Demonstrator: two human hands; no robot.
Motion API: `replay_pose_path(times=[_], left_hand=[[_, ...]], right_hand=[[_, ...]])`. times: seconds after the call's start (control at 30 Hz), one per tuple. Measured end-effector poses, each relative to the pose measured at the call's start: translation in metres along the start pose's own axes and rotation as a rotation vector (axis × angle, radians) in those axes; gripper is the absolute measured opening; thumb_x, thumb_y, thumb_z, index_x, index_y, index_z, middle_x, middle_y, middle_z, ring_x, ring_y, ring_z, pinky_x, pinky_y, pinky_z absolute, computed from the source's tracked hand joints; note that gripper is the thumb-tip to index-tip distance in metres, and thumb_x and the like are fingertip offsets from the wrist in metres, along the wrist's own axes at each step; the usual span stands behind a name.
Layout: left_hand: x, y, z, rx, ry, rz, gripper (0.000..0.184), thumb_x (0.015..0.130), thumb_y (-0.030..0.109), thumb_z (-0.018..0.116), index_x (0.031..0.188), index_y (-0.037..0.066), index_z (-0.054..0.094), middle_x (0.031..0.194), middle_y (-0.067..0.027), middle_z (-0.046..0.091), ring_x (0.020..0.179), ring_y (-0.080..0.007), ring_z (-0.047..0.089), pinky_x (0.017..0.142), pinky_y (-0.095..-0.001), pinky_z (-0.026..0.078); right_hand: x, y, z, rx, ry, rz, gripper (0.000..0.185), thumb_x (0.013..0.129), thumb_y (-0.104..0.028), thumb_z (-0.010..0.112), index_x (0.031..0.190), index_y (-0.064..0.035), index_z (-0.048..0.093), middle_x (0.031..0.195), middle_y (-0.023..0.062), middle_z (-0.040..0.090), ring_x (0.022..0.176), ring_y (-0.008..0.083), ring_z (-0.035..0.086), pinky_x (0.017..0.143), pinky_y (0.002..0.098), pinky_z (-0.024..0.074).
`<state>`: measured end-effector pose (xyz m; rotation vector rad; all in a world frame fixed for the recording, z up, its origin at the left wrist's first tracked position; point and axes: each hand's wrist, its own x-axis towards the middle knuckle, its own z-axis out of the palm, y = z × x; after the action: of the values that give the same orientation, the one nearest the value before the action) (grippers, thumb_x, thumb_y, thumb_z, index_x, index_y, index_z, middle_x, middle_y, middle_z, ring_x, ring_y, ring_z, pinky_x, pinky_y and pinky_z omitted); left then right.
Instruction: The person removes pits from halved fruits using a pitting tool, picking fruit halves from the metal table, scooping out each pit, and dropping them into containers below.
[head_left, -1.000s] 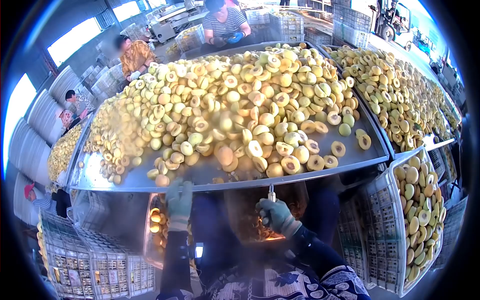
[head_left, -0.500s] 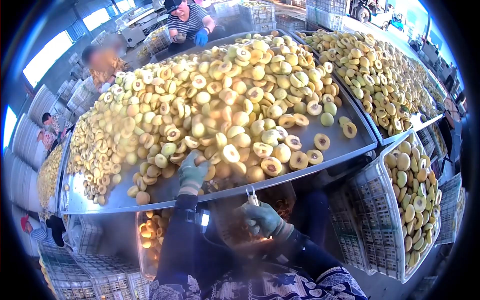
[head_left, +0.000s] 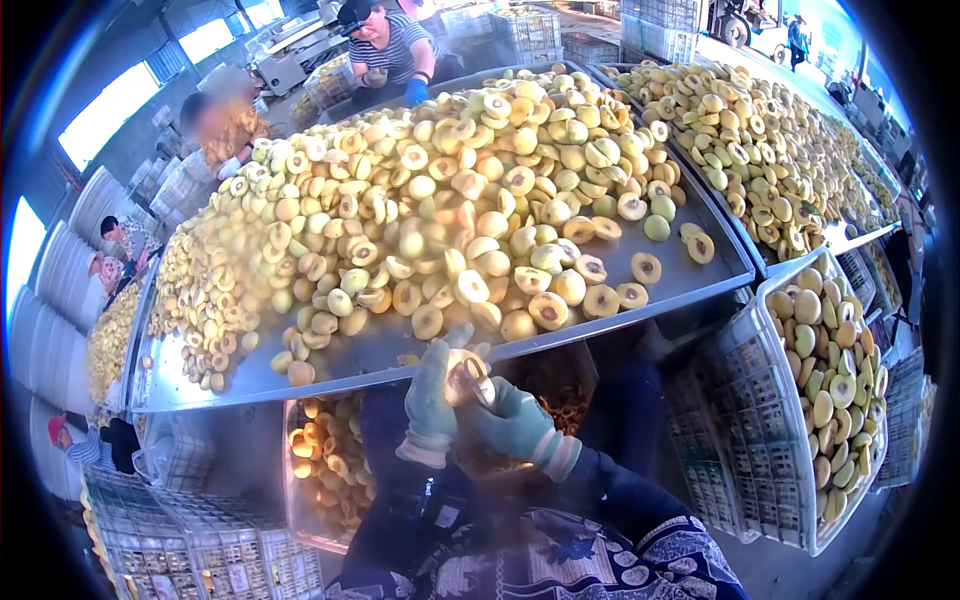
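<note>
My gloved left hand (head_left: 430, 405) is closed around a halved fruit (head_left: 461, 376) just in front of the metal table's near edge. My gloved right hand (head_left: 515, 418) grips a small metal tool (head_left: 482, 388), whose looped end is against the cut face of the fruit. Behind my hands, a large heap of halved yellow fruit (head_left: 420, 215) lies on the metal table (head_left: 250, 380). Below my hands is a container of dark scraps (head_left: 565, 400), partly hidden by them.
A crate of fruit halves (head_left: 830, 400) stands at the right, and a bin of fruit (head_left: 330, 465) at the lower left. Stacked crates (head_left: 200, 540) are farther left. Across the table are a person in a striped top (head_left: 395, 50) and another in orange (head_left: 235, 130).
My left hand went onto the heap and has come back over the table's edge with a fruit half. The tool in my right hand now meets that fruit.
</note>
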<state>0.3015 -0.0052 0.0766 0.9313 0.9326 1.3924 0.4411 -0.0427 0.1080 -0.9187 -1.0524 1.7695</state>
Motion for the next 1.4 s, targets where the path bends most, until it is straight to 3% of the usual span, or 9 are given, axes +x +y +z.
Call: replay_pose_path(times=[0.1, 0.37, 0.8, 0.9, 1.07, 1.17, 1.23, 1.33, 1.4], left_hand=[[-0.006, -0.012, 0.0, 0.267, -0.06, 0.181, 0.042, 0.098, 0.029, 0.044, 0.127, -0.001, 0.05, 0.113, -0.0138, 0.057, 0.102, -0.0231, 0.06, 0.087, -0.0322, 0.05], [-0.029, 0.006, 0.028, 0.108, 0.05, 0.088, 0.04, 0.098, 0.03, 0.044, 0.122, 0.0, 0.054, 0.11, -0.0098, 0.058, 0.098, -0.0208, 0.061, 0.082, -0.0299, 0.053], [-0.031, 0.024, 0.016, -0.034, -0.324, -0.268, 0.045, 0.1, 0.029, 0.042, 0.127, -0.005, 0.047, 0.128, -0.0161, 0.052, 0.11, -0.0321, 0.058, 0.091, -0.0381, 0.051], [-0.042, 0.008, 0.017, 0.069, -0.245, 0.028, 0.043, 0.099, 0.028, 0.044, 0.127, -0.005, 0.048, 0.13, -0.0162, 0.051, 0.112, -0.0338, 0.057, 0.09, -0.0396, 0.051], [-0.048, 0.009, 0.012, -0.181, -0.111, -0.212, 0.032, 0.097, 0.017, 0.048, 0.119, -0.006, 0.055, 0.118, -0.0166, 0.06, 0.108, -0.0275, 0.059, 0.094, -0.0399, 0.05], [-0.046, 0.009, 0.007, -0.09, -0.119, -0.248, 0.031, 0.097, 0.018, 0.049, 0.115, -0.006, 0.058, 0.116, -0.0163, 0.061, 0.102, -0.0276, 0.062, 0.09, -0.0398, 0.053], [-0.049, 0.004, 0.008, -0.093, -0.088, -0.143, 0.033, 0.097, 0.021, 0.05, 0.116, -0.005, 0.058, 0.114, -0.0165, 0.062, 0.101, -0.0268, 0.063, 0.083, -0.0362, 0.055], [-0.055, 0.006, 0.018, -0.184, 0.064, -0.14, 0.033, 0.097, 0.023, 0.051, 0.116, -0.003, 0.058, 0.111, -0.0162, 0.062, 0.096, -0.0247, 0.064, 0.077, -0.0332, 0.056], [-0.059, 0.013, 0.029, -0.221, 0.18, -0.141, 0.031, 0.096, 0.023, 0.053, 0.114, -0.001, 0.06, 0.108, -0.015, 0.063, 0.089, -0.022, 0.065, 0.071, -0.0301, 0.056]], right_hand=[[-0.007, 0.011, -0.006, -0.129, 0.015, -0.056, 0.024, 0.089, -0.021, 0.065, 0.103, -0.0034, 0.057, 0.094, 0.0001, 0.062, 0.086, 0.0062, 0.055, 0.077, 0.0239, 0.0467], [-0.013, 0.015, -0.022, -0.664, -0.052, -0.024, 0.02, 0.096, -0.019, 0.051, 0.107, -0.0038, 0.058, 0.093, 0.0077, 0.064, 0.085, 0.0164, 0.059, 0.078, 0.03, 0.0468], [-0.031, -0.016, -0.034, -0.302, -0.345, 0.174, 0.019, 0.095, -0.021, 0.053, 0.103, -0.0052, 0.059, 0.088, 0.0062, 0.063, 0.075, 0.0134, 0.058, 0.066, 0.027, 0.0466], [-0.035, -0.012, -0.029, -0.45, -0.314, 0.092, 0.019, 0.094, -0.022, 0.054, 0.102, -0.0055, 0.06, 0.087, 0.0059, 0.062, 0.073, 0.0127, 0.058, 0.064, 0.0263, 0.0466], [-0.038, 0.003, -0.024, -0.806, -0.328, -0.074, 0.018, 0.094, -0.022, 0.054, 0.101, -0.006, 0.06, 0.085, 0.0053, 0.062, 0.069, 0.0115, 0.058, 0.059, 0.0252, 0.0465], [-0.038, 0.002, -0.023, -0.561, -0.404, 0.099, 0.018, 0.094, -0.023, 0.055, 0.1, -0.0064, 0.06, 0.084, 0.005, 0.061, 0.066, 0.0108, 0.058, 0.057, 0.0245, 0.0465], [-0.037, -0.013, -0.029, -0.067, -0.497, 0.58, 0.017, 0.093, -0.022, 0.056, 0.099, -0.0069, 0.06, 0.087, 0.0043, 0.062, 0.066, 0.0083, 0.056, 0.056, 0.0225, 0.0452], [-0.032, -0.001, -0.03, 0.255, -0.515, 0.703, 0.018, 0.09, -0.021, 0.059, 0.1, -0.0051, 0.06, 0.085, 0.0044, 0.062, 0.064, 0.0088, 0.056, 0.055, 0.0222, 0.046], [-0.034, 0.009, -0.022, 0.446, -0.443, 0.727, 0.019, 0.092, -0.02, 0.056, 0.1, -0.0029, 0.059, 0.066, -0.0011, 0.052, 0.047, 0.006, 0.045, 0.042, 0.0206, 0.036]])
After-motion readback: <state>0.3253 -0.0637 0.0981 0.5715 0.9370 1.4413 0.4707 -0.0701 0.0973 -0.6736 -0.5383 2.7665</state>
